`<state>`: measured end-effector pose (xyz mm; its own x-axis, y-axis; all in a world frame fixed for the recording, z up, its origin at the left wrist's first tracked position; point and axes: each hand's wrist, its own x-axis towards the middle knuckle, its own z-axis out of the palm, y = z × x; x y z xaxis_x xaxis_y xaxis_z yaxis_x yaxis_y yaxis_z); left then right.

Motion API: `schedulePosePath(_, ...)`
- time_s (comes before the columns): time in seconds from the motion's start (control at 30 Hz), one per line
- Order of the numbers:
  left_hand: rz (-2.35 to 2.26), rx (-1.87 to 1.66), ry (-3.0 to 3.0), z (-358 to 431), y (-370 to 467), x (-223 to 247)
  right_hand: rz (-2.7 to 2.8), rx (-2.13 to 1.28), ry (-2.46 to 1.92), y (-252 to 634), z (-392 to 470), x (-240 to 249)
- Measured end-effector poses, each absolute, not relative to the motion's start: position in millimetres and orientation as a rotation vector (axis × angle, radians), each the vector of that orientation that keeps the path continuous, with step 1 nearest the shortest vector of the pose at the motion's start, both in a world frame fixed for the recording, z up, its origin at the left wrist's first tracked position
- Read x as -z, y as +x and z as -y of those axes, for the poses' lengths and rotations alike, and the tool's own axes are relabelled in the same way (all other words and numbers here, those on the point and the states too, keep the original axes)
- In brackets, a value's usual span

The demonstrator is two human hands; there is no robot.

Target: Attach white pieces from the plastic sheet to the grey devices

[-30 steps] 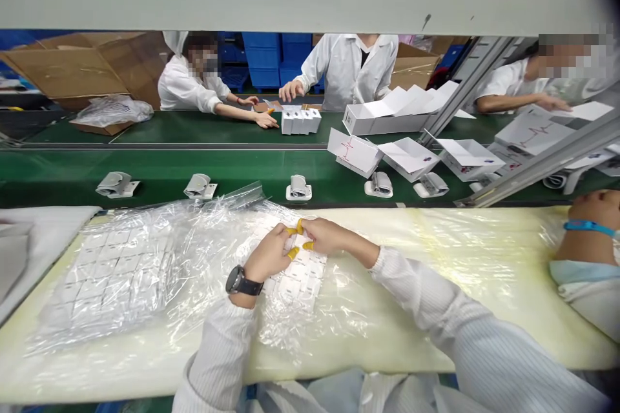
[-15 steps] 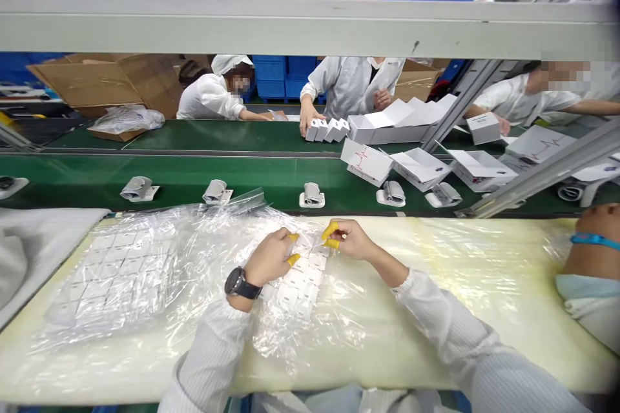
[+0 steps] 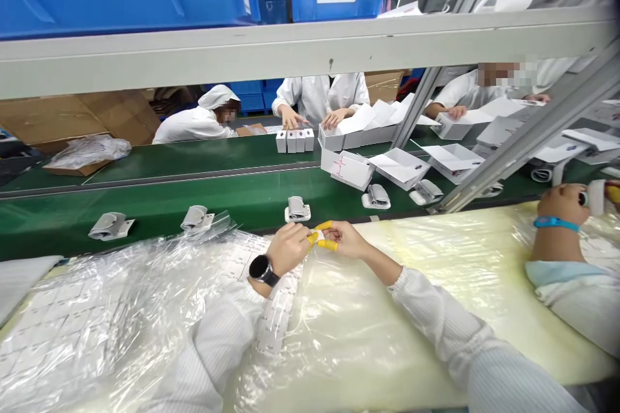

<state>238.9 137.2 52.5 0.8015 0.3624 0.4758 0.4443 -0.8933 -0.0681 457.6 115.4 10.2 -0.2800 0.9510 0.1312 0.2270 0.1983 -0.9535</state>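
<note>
Over the near table (image 3: 387, 342), which is covered in pale yellow sheeting, the two hands meet at a small white piece (image 3: 319, 236). The right hand (image 3: 346, 240) pinches it between fingertips wrapped in yellow covers; the left hand (image 3: 289, 248), also with yellow at the tips, touches it from the other side, though I cannot tell whether those fingers grip it too. A black watch (image 3: 261, 268) sits on the left wrist. Just below that wrist lies a group of white printed pieces (image 3: 275, 322) in rows, and crinkled clear plastic (image 3: 165, 310) spreads to the left over more of the same. Beyond the table edge runs a green belt (image 3: 247, 192) carrying grey rolled cuffs (image 3: 297, 210) on white bases, with open white boxes (image 3: 400, 166) near them on the right. Across the belt, a co-worker in white (image 3: 320, 98) has one hand at a row of small white boxes (image 3: 295, 141). At the right edge, another person's wrist wears a blue band (image 3: 557, 224).
</note>
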Motion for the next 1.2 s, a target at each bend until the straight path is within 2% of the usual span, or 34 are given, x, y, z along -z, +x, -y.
schedulePosePath(0.1, 0.688, 0.600, -2.840, -152.0, 253.2, -48.9, 1.756, -1.044, -1.135, 476.2, -134.1, -6.6)
schedulePosePath(0.27, 1.157, 0.471, -2.803, -186.1, 262.2, -43.2, 1.937, -0.622, -1.270, 501.9, -190.0, 6.9)
schedulePosePath(0.37, 1.295, 0.345, -2.871, -206.4, 264.3, -38.5, 2.044, -0.491, -1.272, 506.6, -219.6, 17.5)
schedulePosePath(0.5, 1.320, 0.230, -2.998, -221.9, 270.7, -33.5, 2.126, -0.513, -1.239, 507.7, -236.2, 27.1)
schedulePosePath(1.03, 1.272, 0.265, -3.231, -231.0, 288.3, -33.2, 1.969, -0.708, -1.360, 533.9, -241.0, 41.2)
schedulePosePath(1.2, 1.234, 0.260, -3.261, -232.9, 296.1, -33.2, 2.009, -0.604, -1.425, 543.8, -238.8, 43.7)
